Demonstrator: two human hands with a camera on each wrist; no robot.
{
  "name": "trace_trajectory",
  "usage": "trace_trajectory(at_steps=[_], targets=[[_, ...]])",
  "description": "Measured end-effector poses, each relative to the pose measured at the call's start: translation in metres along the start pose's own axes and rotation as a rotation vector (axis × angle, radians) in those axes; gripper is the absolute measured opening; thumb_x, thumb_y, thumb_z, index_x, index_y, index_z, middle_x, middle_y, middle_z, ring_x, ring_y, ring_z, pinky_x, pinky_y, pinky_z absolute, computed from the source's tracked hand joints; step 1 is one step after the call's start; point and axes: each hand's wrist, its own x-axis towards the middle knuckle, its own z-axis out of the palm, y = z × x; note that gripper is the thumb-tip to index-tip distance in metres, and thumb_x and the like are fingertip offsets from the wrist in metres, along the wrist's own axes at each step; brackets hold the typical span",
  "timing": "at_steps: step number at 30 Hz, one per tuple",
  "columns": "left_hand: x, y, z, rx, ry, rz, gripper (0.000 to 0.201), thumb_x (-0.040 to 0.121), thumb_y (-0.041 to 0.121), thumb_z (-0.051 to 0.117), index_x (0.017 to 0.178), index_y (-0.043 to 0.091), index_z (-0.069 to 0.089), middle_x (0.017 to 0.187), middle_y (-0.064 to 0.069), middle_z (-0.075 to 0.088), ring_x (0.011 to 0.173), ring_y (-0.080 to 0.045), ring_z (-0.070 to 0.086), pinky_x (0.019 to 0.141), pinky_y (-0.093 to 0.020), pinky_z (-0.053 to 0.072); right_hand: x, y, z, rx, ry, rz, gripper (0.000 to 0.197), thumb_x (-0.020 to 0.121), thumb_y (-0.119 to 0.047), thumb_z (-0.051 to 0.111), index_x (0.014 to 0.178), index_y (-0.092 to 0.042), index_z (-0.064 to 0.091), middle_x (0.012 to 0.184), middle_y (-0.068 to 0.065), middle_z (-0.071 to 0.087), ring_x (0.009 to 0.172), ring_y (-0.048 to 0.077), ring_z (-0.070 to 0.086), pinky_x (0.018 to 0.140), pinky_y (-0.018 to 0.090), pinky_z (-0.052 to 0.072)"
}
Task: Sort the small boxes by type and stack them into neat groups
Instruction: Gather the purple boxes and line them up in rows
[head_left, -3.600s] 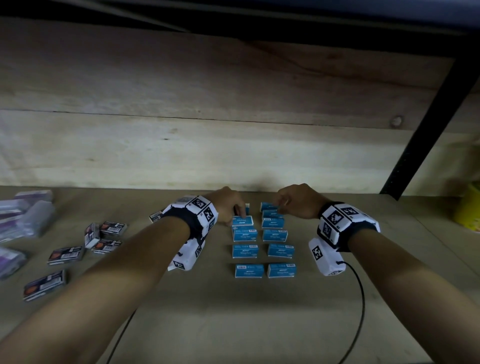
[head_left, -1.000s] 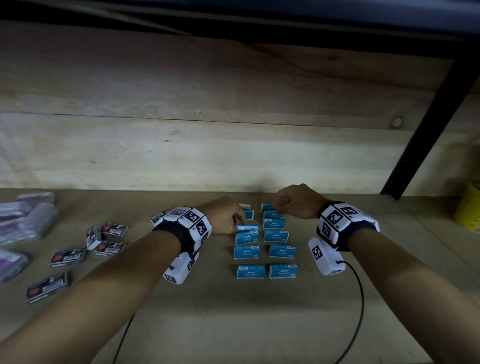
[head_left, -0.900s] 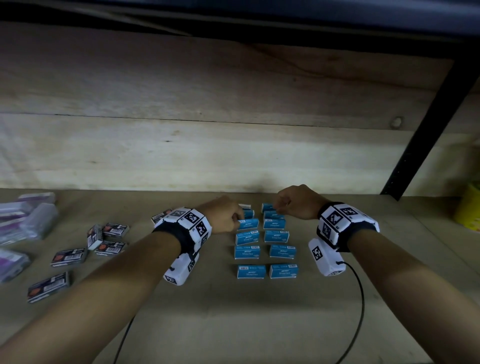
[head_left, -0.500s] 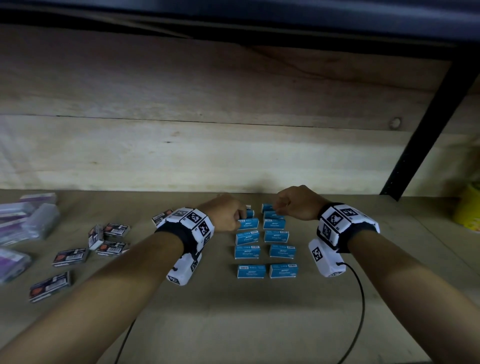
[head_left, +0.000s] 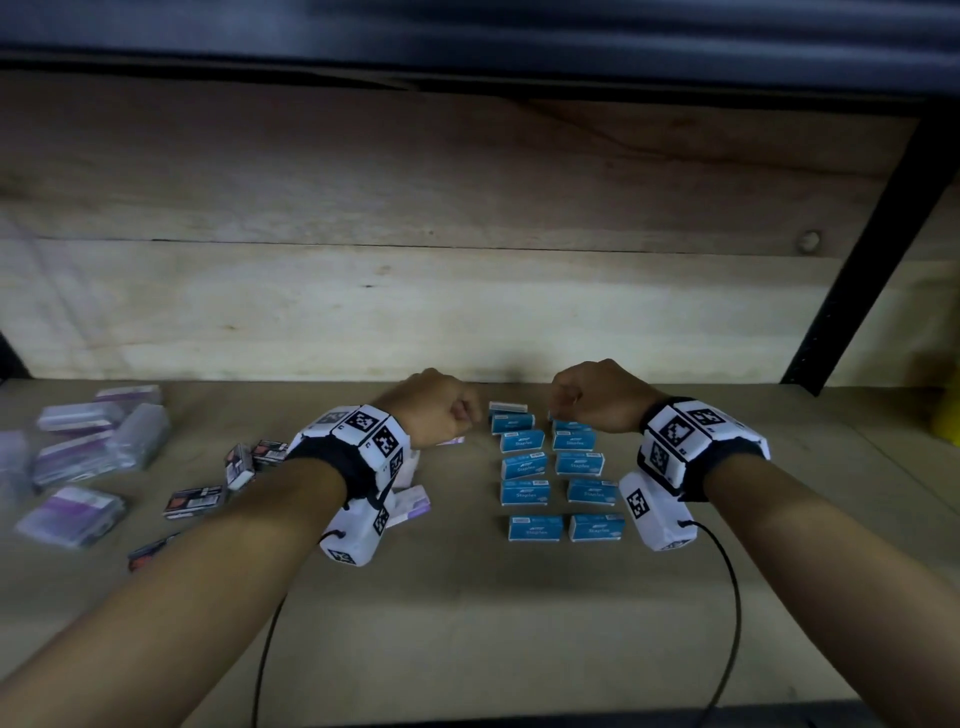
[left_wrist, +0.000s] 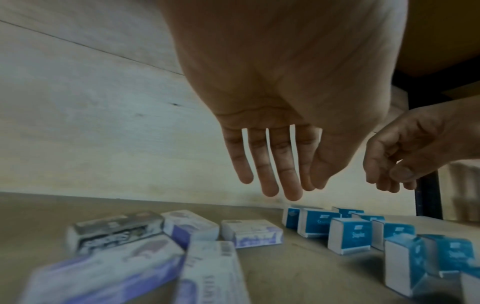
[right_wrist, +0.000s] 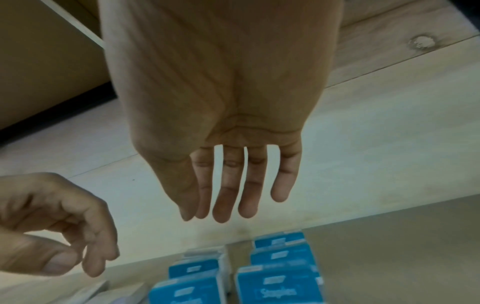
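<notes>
From the head view, the left hand (head_left: 434, 410) and the right hand (head_left: 592, 397) both float above the far end of a wooden shelf (head_left: 467, 623), and neither one holds a thing. Between and below them the blue staple boxes (head_left: 524, 465) lie flat in two tidy rows that run from near to far. To the left of the rows, half hidden by the left wrist, sit some purple and white boxes (head_left: 413, 506). Farther left lie small black boxes (head_left: 193, 502), scattered, and at the far left edge is a blurry heap of purple packs (head_left: 78, 457). A yellow thing (head_left: 948, 415) peeks in at the right edge. From the left wrist view, the left hand (left_wrist: 280, 123) hangs with straight fingers (left_wrist: 270, 174) spread a little, above the shelf and touching nothing. Under it sit the purple and white boxes (left_wrist: 249, 232) and one black box (left_wrist: 114, 230); the blue staple boxes (left_wrist: 348, 234) are to the right. The right hand (left_wrist: 405, 152) shows at the side, loosely curled and empty. From the right wrist view, the right hand (right_wrist: 228, 123) also hangs with straight, loose fingers (right_wrist: 226, 195), holding nothing, above the far end of the blue staple boxes (right_wrist: 278, 286). The left hand (right_wrist: 52, 222) is at the left, loosely curled, empty.
</notes>
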Motion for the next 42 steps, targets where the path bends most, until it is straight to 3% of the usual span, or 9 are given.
trace_trajectory(at_steps=[7, 11, 13, 17, 21, 26, 29, 37, 42], targets=[[-0.044, -0.031, -0.017, 0.035, -0.040, -0.049, 0.016, 0.082, 0.021, 0.064, 0.095, 0.029, 0.070, 0.094, 0.008, 0.068, 0.089, -0.011, 0.064, 0.086, -0.027, 0.052, -0.001, -0.065, 0.022, 0.024, -0.003, -0.051, 0.009, 0.086, -0.021, 0.063, 0.093, -0.023, 0.069, 0.086, -0.013, 0.059, 0.083, 0.006, 0.055, 0.061, 0.014, 0.040], [-0.067, -0.047, -0.020, 0.040, -0.073, -0.056, 0.019, 0.081, 0.016, 0.065, 0.094, 0.027, 0.071, 0.086, 0.013, 0.065, 0.090, -0.010, 0.066, 0.085, -0.025, 0.052, -0.005, -0.100, 0.040, -0.004, -0.066, -0.077, 0.017, 0.087, -0.019, 0.058, 0.099, -0.022, 0.070, 0.098, -0.005, 0.067, 0.090, 0.010, 0.059, 0.078, 0.021, 0.046], [-0.078, -0.054, -0.020, 0.058, -0.074, -0.069, 0.023, 0.081, 0.013, 0.063, 0.099, 0.025, 0.071, 0.092, 0.010, 0.067, 0.096, -0.013, 0.066, 0.088, -0.027, 0.052, -0.006, -0.113, 0.050, -0.028, -0.096, -0.085, 0.021, 0.087, -0.015, 0.056, 0.101, -0.021, 0.070, 0.105, -0.002, 0.069, 0.097, 0.014, 0.062, 0.086, 0.026, 0.050], [-0.092, -0.062, -0.019, 0.155, -0.085, -0.058, 0.034, 0.086, 0.015, 0.061, 0.120, 0.016, 0.065, 0.126, -0.003, 0.059, 0.115, -0.022, 0.055, 0.096, -0.028, 0.043, -0.004, -0.132, 0.073, -0.015, -0.132, -0.110, 0.020, 0.085, -0.008, 0.059, 0.100, -0.016, 0.070, 0.107, 0.003, 0.071, 0.100, 0.018, 0.064, 0.092, 0.030, 0.050], [-0.098, -0.064, -0.013, 0.201, -0.100, 0.010, 0.034, 0.089, 0.011, 0.058, 0.123, 0.005, 0.061, 0.129, -0.012, 0.055, 0.117, -0.027, 0.052, 0.084, -0.018, 0.033, -0.001, -0.141, 0.090, -0.069, -0.128, -0.112, 0.021, 0.080, -0.014, 0.066, 0.100, -0.017, 0.070, 0.108, 0.000, 0.070, 0.103, 0.017, 0.063, 0.095, 0.031, 0.048], [-0.097, -0.066, -0.009, 0.220, -0.081, 0.029, 0.039, 0.090, 0.014, 0.059, 0.128, 0.005, 0.057, 0.134, -0.012, 0.050, 0.122, -0.026, 0.048, 0.094, -0.028, 0.036, 0.001, -0.146, 0.097, -0.107, -0.143, -0.066, 0.025, 0.078, -0.019, 0.069, 0.103, -0.023, 0.069, 0.107, -0.004, 0.069, 0.102, 0.015, 0.062, 0.093, 0.033, 0.050], [-0.093, -0.069, -0.008, 0.219, -0.099, -0.009, 0.046, 0.090, 0.018, 0.061, 0.134, 0.011, 0.052, 0.131, -0.011, 0.051, 0.117, -0.026, 0.051, 0.093, -0.031, 0.041, 0.001, -0.149, 0.097, -0.130, -0.154, -0.067, 0.025, 0.079, -0.021, 0.068, 0.104, -0.026, 0.068, 0.108, -0.004, 0.068, 0.102, 0.016, 0.061, 0.093, 0.033, 0.050], [-0.086, -0.074, -0.004, 0.182, -0.053, -0.052, 0.037, 0.086, 0.016, 0.066, 0.123, 0.013, 0.060, 0.131, -0.008, 0.053, 0.117, -0.024, 0.053, 0.094, -0.028, 0.042, -0.003, -0.152, 0.098, -0.199, -0.204, -0.084, 0.029, 0.076, -0.031, 0.072, 0.105, -0.029, 0.068, 0.106, -0.006, 0.069, 0.100, 0.016, 0.061, 0.092, 0.036, 0.050], [-0.089, -0.076, -0.002, 0.104, -0.080, -0.054, 0.036, 0.086, 0.009, 0.064, 0.122, 0.012, 0.058, 0.128, -0.008, 0.054, 0.114, -0.024, 0.054, 0.083, -0.022, 0.040, -0.003, -0.152, 0.099, -0.172, -0.206, -0.054, 0.029, 0.075, -0.031, 0.074, 0.103, -0.028, 0.068, 0.105, -0.006, 0.069, 0.098, 0.014, 0.062, 0.091, 0.037, 0.052]])
